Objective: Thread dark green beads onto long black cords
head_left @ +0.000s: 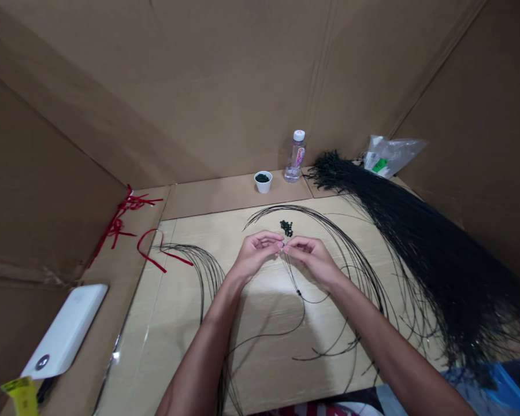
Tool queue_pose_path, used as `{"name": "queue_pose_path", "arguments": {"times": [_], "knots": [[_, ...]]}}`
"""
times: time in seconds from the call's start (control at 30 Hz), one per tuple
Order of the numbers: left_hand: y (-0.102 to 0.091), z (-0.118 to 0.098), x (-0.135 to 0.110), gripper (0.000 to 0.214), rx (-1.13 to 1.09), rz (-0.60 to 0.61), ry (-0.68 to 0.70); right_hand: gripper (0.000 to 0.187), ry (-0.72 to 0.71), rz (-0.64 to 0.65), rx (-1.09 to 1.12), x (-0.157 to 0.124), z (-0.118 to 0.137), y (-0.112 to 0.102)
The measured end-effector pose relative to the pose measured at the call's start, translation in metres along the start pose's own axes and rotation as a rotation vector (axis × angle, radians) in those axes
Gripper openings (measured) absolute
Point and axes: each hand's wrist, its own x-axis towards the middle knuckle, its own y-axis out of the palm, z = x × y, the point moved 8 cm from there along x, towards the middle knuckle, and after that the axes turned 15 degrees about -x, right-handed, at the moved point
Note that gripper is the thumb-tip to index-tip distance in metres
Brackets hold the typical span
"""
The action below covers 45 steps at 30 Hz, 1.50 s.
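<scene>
My left hand (262,248) and my right hand (307,254) meet over the middle of the table, their fingertips pinched close together. Between them they hold the upper end of a thin dark cord (291,273), which hangs toward me in a loop. A small dark bead or knot (299,293) sits on the cord below my hands. Whatever lies right at the fingertips is too small to make out. Just beyond my hands is a little pile of dark green beads (286,227) on the table.
A white cup (263,184) of dark beads and a clear bottle (295,157) stand at the back. A large bundle of black cords (407,231) covers the right side, near a plastic bag (390,156). Red ribbons (117,222) and a white power bank (67,329) lie left.
</scene>
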Motion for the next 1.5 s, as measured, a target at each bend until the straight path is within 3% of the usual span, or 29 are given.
{"name": "queue_pose_path", "arguments": {"times": [1.5], "knots": [[0.0024,0.0021,0.0006,0.034,0.068,0.054,-0.045,0.037,0.014,0.01,0.006,-0.0005,-0.0014,-0.0018]]}}
